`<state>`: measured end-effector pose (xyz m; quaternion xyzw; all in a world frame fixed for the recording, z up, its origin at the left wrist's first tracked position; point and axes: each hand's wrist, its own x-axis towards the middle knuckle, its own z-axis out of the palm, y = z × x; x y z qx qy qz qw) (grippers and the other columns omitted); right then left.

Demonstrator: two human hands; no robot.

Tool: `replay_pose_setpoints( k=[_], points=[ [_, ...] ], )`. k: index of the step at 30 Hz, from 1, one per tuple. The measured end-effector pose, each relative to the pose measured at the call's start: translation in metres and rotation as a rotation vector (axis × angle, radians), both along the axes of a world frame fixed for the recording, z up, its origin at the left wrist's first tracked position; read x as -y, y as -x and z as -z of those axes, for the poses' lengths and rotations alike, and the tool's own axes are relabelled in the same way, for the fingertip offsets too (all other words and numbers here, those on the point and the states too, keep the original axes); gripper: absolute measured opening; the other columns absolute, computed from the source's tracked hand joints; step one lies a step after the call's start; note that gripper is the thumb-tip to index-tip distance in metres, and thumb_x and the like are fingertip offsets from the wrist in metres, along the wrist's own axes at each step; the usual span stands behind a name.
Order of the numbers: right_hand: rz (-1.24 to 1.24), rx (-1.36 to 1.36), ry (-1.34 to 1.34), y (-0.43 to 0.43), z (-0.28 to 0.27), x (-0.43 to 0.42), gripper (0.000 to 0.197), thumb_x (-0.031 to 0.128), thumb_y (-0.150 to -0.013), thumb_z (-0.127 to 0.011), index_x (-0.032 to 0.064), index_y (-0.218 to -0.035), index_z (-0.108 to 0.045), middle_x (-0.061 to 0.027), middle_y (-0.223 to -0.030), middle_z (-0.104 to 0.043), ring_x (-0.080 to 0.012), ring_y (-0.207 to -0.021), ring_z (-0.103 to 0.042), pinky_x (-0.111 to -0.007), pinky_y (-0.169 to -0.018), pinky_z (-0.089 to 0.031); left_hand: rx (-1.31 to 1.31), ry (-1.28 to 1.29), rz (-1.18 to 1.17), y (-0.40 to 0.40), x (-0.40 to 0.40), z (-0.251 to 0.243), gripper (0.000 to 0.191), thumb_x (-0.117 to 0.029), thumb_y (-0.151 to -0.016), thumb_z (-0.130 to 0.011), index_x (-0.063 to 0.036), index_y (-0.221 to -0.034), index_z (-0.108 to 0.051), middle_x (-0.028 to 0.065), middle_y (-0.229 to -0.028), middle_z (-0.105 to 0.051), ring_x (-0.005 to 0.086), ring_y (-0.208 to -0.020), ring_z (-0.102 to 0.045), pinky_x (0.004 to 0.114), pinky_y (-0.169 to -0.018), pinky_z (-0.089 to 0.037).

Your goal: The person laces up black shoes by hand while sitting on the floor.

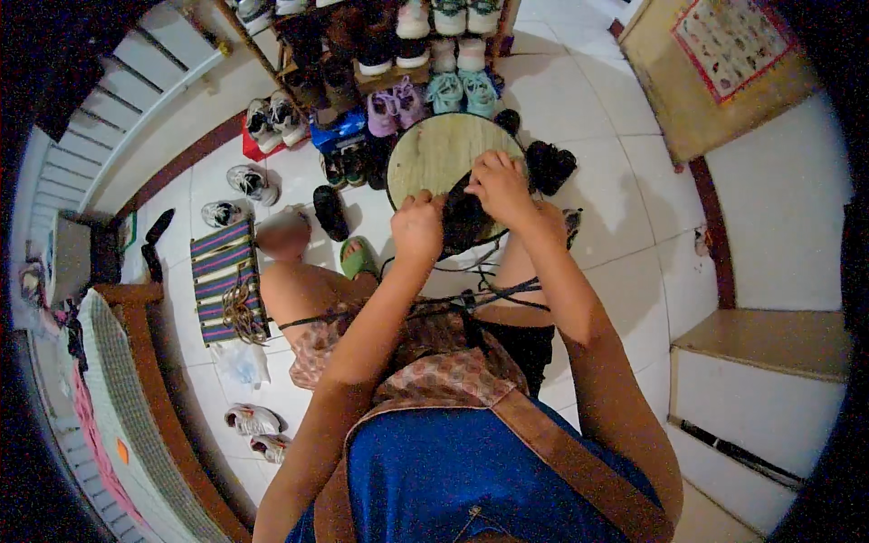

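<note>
Before me stands a round stool (428, 153) with a pale wood-grain top and a dark rim. On its near part lies a dark item (465, 224), possibly a shoe; its shape is partly hidden by my hands. My left hand (417, 227) grips its left side with curled fingers. At its upper right edge, my right hand (502, 186) pinches it between thumb and fingers. Thin black cords (492, 271) trail from below the stool's near rim across my lap, where a patterned apron (448, 380) is spread.
A rack (394, 78) full of shoes stands beyond the stool. More shoes (251, 183) lie on the white tiled floor to the left, near a striped mat (224, 282) with a bundle of brown laces (241, 305). A white cabinet (753, 394) is at the right.
</note>
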<state>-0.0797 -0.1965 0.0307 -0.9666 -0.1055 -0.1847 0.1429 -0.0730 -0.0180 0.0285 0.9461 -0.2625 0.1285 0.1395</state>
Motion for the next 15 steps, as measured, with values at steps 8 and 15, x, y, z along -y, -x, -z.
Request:
replay_pose_setpoints(
  k=[8, 15],
  points=[
    [0.798, 0.203, -0.501, -0.004, 0.004, 0.089, 0.015, 0.019, -0.076, -0.061, 0.0037, -0.080, -0.061, -0.0154, -0.094, -0.057, -0.0334, -0.090, -0.053, -0.042, -0.079, -0.043, -0.005, -0.019, 0.026, 0.003, -0.003, -0.005, 0.022, -0.010, -0.071, -0.055, -0.0155, -0.088, -0.068, 0.0049, -0.077, -0.057, 0.0236, -0.071, -0.057, 0.033, -0.057, -0.049],
    [-0.066, 0.020, -0.196, 0.002, -0.007, 0.013, 0.025, 0.007, -0.072, -0.064, 0.0096, -0.097, -0.063, -0.0132, -0.123, -0.046, -0.0309, -0.107, -0.044, -0.039, -0.093, -0.036, -0.019, -0.035, 0.004, -0.001, -0.001, -0.002, 0.017, -0.008, -0.069, -0.055, -0.0130, -0.081, -0.066, 0.0050, -0.073, -0.054, 0.0236, -0.070, -0.057, 0.033, -0.056, -0.049]
  ],
)
